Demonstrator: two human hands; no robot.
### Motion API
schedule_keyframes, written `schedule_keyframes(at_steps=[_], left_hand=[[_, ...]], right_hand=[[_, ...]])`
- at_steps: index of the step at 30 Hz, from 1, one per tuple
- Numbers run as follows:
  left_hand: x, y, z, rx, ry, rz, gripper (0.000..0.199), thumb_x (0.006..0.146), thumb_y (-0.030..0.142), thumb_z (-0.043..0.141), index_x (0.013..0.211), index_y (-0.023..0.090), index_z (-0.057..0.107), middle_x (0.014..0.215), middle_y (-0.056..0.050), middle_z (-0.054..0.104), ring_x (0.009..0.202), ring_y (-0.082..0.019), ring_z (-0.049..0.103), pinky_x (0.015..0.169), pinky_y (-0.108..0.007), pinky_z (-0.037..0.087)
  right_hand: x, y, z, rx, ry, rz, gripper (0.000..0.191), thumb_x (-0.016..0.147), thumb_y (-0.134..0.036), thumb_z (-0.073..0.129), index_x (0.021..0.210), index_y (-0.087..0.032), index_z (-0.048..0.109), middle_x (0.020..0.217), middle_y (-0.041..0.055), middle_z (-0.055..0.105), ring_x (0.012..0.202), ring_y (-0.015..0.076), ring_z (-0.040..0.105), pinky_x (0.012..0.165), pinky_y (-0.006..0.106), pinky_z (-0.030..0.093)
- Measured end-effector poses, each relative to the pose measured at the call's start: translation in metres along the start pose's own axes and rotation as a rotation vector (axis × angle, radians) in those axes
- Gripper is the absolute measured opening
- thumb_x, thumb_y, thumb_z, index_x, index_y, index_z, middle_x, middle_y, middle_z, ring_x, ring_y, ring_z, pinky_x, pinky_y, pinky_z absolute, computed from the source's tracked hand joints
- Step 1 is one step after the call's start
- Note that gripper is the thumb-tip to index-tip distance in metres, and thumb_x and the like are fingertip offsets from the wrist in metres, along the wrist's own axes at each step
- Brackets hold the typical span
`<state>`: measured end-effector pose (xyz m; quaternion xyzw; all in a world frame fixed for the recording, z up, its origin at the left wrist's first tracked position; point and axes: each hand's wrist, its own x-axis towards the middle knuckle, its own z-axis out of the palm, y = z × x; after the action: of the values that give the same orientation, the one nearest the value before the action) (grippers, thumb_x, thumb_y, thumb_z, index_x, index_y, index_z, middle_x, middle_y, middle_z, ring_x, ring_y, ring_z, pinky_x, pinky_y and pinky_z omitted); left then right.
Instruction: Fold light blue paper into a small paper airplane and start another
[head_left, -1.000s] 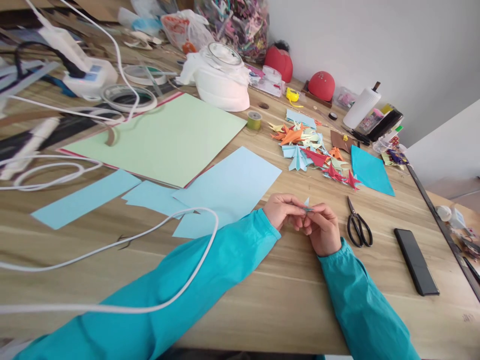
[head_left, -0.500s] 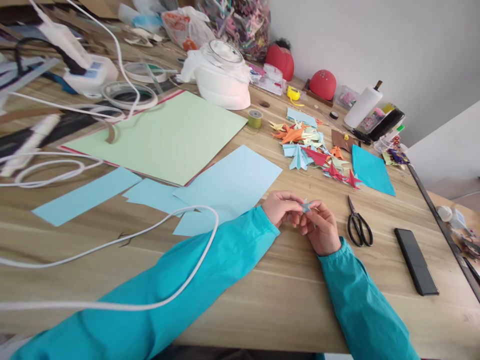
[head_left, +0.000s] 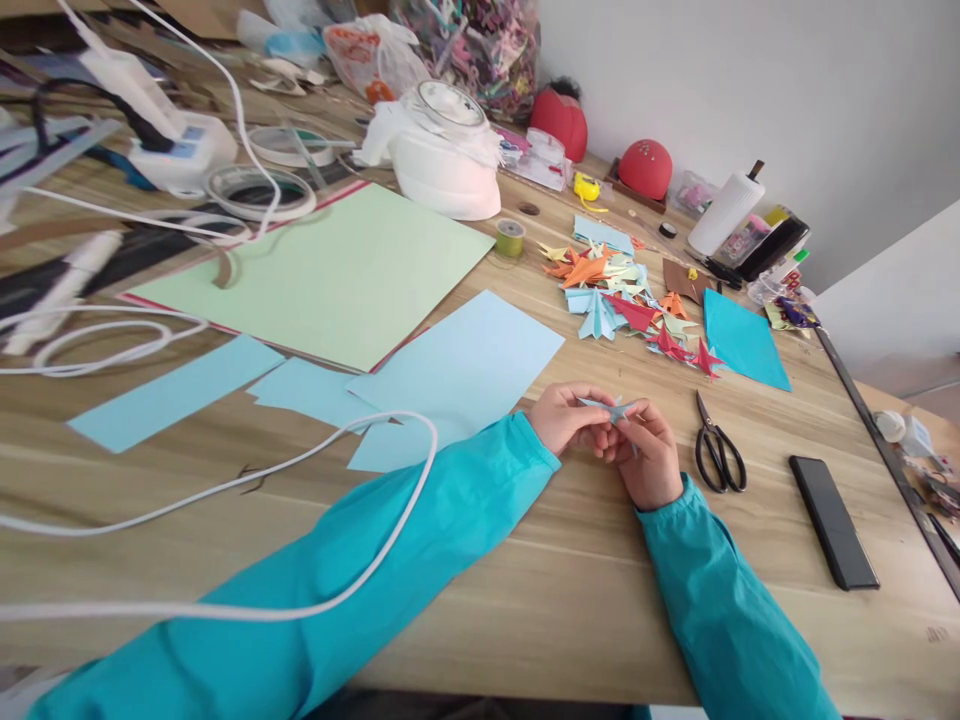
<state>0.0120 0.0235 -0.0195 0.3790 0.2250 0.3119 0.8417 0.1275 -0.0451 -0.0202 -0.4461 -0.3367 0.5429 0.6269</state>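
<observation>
A small folded light blue paper piece (head_left: 618, 411) with pointed tips is held between both hands above the wooden table (head_left: 570, 600). My left hand (head_left: 564, 417) pinches its left side, fingers closed on it. On its other side, my right hand (head_left: 649, 452) grips the paper between thumb and fingers. The fingers hide part of the piece. Light blue sheets (head_left: 480, 365) lie left of my hands. Beyond them is a pile of folded paper shapes (head_left: 597, 312) in orange, red, blue and yellow.
Black-handled scissors (head_left: 720, 455) and a black phone (head_left: 832, 522) lie to the right. A white cable (head_left: 405, 500) loops over my left sleeve. Further back are a green sheet (head_left: 330, 280), a thread spool (head_left: 510, 238) and a turquoise packet (head_left: 744, 338).
More of the blue paper's pointed shape now shows between my fingers. My left hand has shifted very slightly to the right, and its fingers have moved a little on the paper.
</observation>
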Motion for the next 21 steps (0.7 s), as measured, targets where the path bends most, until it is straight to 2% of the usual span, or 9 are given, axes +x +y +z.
schedule_keyframes(at_steps=[4,11,17,21], left_hand=[[0.0014,-0.0005,-0.0016,0.002,0.005,-0.021,0.019,0.057,0.016,0.068,0.073,0.011,0.059,0.048,0.0,0.061,0.037,-0.012,0.055,0.038,-0.023,0.046],[-0.0008,0.0004,0.0018,0.027,0.03,0.007,0.023,0.056,0.016,0.071,0.076,0.009,0.061,0.05,-0.001,0.062,0.039,-0.011,0.056,0.039,-0.023,0.048],[0.0001,0.0006,0.0016,0.043,-0.002,0.034,0.017,0.06,0.015,0.07,0.073,0.009,0.06,0.048,-0.003,0.062,0.04,-0.013,0.057,0.04,-0.024,0.049],[0.0005,-0.0006,-0.0002,0.03,-0.033,0.031,0.016,0.06,0.016,0.069,0.072,0.009,0.061,0.049,-0.003,0.063,0.041,-0.014,0.058,0.04,-0.024,0.049]], right_hand=[[-0.0004,0.0011,0.0025,0.02,-0.011,-0.055,0.016,0.071,-0.022,0.066,0.078,-0.022,0.052,0.065,-0.0036,0.064,0.053,0.011,0.058,0.046,0.022,0.044],[0.0002,-0.0011,0.0005,0.053,0.08,-0.065,0.013,0.067,-0.017,0.068,0.071,-0.021,0.056,0.056,-0.0037,0.064,0.048,0.0085,0.055,0.044,0.018,0.041],[-0.0001,-0.0001,-0.0005,0.056,0.044,-0.073,0.011,0.069,-0.019,0.068,0.076,-0.022,0.06,0.059,-0.0033,0.064,0.05,0.0108,0.058,0.044,0.021,0.043],[0.0003,-0.0004,-0.0005,0.048,0.06,-0.039,0.01,0.067,-0.017,0.068,0.071,-0.021,0.06,0.056,-0.0028,0.064,0.047,0.0104,0.056,0.043,0.021,0.042]])
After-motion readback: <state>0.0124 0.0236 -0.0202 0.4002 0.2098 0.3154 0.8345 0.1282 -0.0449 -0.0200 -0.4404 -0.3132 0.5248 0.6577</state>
